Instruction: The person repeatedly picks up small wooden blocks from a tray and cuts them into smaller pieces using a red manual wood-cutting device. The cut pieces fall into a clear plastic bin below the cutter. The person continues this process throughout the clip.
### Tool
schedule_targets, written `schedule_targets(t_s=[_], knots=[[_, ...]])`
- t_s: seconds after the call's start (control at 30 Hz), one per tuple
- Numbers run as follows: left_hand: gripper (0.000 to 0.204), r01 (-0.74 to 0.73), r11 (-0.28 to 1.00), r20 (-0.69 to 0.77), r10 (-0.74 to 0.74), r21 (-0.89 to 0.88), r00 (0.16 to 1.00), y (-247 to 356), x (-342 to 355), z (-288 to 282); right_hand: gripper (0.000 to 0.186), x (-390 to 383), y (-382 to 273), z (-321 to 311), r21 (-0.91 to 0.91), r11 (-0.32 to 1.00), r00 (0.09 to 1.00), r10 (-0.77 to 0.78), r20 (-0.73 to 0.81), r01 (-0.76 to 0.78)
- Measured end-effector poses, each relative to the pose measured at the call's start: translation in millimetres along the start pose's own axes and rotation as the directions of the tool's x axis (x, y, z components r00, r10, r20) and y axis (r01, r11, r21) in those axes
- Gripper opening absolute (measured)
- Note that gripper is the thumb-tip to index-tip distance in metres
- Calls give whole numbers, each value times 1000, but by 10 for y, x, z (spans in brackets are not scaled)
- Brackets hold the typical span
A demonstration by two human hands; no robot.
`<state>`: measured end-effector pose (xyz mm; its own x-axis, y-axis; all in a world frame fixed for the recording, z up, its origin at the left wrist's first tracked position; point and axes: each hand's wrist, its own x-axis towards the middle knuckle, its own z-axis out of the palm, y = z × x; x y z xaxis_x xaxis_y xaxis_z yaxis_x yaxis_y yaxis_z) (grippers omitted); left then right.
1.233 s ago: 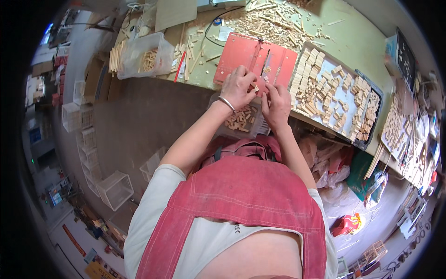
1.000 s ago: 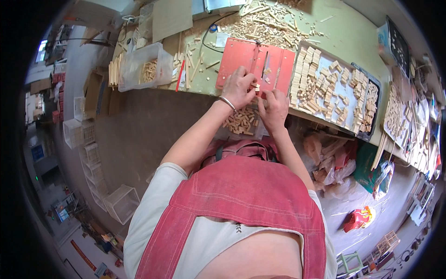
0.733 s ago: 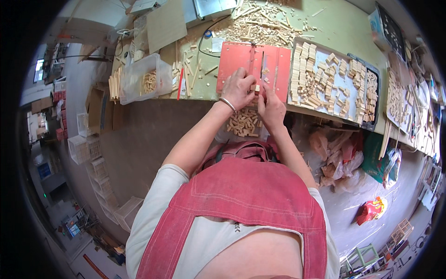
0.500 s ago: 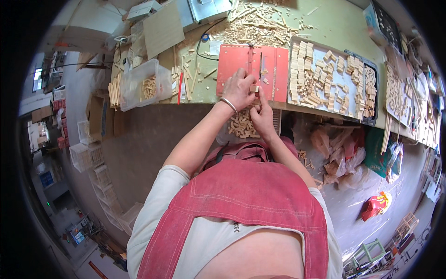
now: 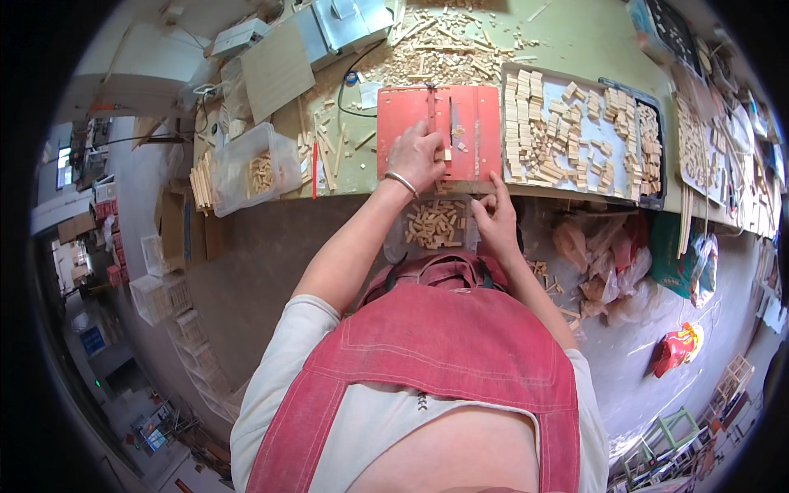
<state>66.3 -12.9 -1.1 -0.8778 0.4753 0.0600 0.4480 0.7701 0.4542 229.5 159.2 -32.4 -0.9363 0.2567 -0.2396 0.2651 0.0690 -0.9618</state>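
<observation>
My left hand [image 5: 417, 156] rests over a red saw table [image 5: 481, 111], its fingers closed on a small wooden block [image 5: 448, 154]. A thin metal blade [image 5: 454, 117] shows in the slot beyond the block, with a few small offcuts [image 5: 460, 147] beside it. Near the table's front right corner is my right hand [image 5: 497, 220]. Its index finger is stretched toward the red edge and its thumb stands apart, with nothing visible between them. Below both hands, a clear plastic bin [image 5: 396, 241] contains many wooden blocks [image 5: 434, 223].
On the right stands a tray [image 5: 575, 186] of cut blocks. Wood scraps [image 5: 448, 41] are heaped behind the saw table. At left are a clear tub [image 5: 288, 160], a red stick [image 5: 315, 171] and loose strips. Plastic bags [image 5: 612, 263] hang below the bench at right.
My right hand has drawn back from the block, toward me and to the right, and its fingers have spread. My left hand still keeps the block on the red table.
</observation>
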Motion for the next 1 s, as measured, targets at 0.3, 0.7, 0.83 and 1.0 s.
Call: schedule_targets(t_s=[0.3, 0.7, 0.83, 1.0], knots=[[14, -3, 999, 9, 2, 46, 1000, -98, 343, 11, 67, -364, 280, -387, 121, 988, 988, 106, -114, -92], [13, -16, 1000, -15, 16, 5, 1000, -231, 629, -9, 70, -517, 305, -505, 215, 972, 974, 132, -184, -91], [13, -40, 994, -42, 44, 100, 998, -173, 538, 66, 69, -544, 359, -602, 247, 966, 964, 131, -231, -72], [17, -157, 979, -52, 165, 128, 985, 94, -39, -29, 67, -602, 535, -901, 147, 983, 943, 148, -297, -108]])
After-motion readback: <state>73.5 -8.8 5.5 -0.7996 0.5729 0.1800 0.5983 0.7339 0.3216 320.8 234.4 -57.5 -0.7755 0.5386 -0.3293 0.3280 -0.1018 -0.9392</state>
